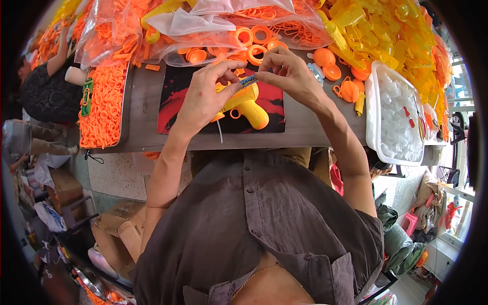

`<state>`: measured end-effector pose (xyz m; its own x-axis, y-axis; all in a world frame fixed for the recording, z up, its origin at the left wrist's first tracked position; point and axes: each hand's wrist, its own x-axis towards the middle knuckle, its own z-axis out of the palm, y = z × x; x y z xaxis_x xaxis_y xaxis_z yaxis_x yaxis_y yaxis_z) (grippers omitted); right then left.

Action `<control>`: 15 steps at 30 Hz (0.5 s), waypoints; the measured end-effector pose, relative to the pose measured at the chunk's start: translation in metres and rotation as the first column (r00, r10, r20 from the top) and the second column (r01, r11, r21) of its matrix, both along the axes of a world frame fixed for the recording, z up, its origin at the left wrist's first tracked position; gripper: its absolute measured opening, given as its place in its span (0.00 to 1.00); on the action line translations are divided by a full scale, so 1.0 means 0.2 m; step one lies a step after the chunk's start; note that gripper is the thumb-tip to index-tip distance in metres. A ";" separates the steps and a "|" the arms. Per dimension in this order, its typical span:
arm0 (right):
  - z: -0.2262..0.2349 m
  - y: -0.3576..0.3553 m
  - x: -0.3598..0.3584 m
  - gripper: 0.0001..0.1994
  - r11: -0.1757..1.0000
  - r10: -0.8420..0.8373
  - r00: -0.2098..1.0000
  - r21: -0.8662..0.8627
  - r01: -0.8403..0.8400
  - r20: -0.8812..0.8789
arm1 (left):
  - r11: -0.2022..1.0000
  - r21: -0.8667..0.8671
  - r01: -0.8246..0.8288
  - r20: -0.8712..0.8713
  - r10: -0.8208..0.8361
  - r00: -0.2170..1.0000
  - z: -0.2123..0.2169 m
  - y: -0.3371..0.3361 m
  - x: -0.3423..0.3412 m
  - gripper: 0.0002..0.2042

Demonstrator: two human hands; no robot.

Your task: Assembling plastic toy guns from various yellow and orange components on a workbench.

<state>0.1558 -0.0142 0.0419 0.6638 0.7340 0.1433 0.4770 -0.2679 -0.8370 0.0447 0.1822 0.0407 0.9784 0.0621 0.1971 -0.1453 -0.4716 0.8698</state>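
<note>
A yellow toy gun [252, 113] with an orange trigger lies on a black and red printed mat [172, 113], its grip toward me. My left hand [203, 94] is closed over the gun's left part, its thumb against the left end of a small blue patterned sticker [248, 81]. The fingers under this hand are partly hidden. From the right, my right hand [291, 73] pinches the sticker's other end between thumb and forefinger, right above the gun's body. A thin white strip [220, 131] hangs below the gun near the table edge.
At left stands a tray of small orange parts [101, 109]. A white bin [373, 112] of clear plastic pieces stands right. Behind are orange rings [256, 54], plastic bags [193, 23] and heaped yellow gun parts [363, 28]. Another person [51, 84] is at far left.
</note>
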 end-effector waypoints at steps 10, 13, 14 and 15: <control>-0.12 -0.17 0.03 0.12 0.985 -0.146 0.807 -0.012 0.170 -0.572 | 0.778 0.568 -0.269 0.330 0.085 0.940 -0.19 0.01 -0.12 0.12; -0.18 -0.16 0.04 0.12 0.984 -0.158 0.811 -0.019 0.179 -0.563 | 0.837 0.480 -0.264 0.304 0.124 0.945 -0.24 0.02 -0.12 0.13; -0.19 -0.16 0.05 0.12 0.985 -0.158 0.824 -0.025 0.172 -0.545 | 0.860 0.431 -0.273 0.302 0.147 0.942 -0.25 0.02 -0.12 0.13; -0.21 -0.14 0.06 0.12 0.985 -0.157 0.824 -0.024 0.172 -0.545 | 0.880 0.382 -0.282 0.298 0.171 0.939 -0.26 0.02 -0.12 0.12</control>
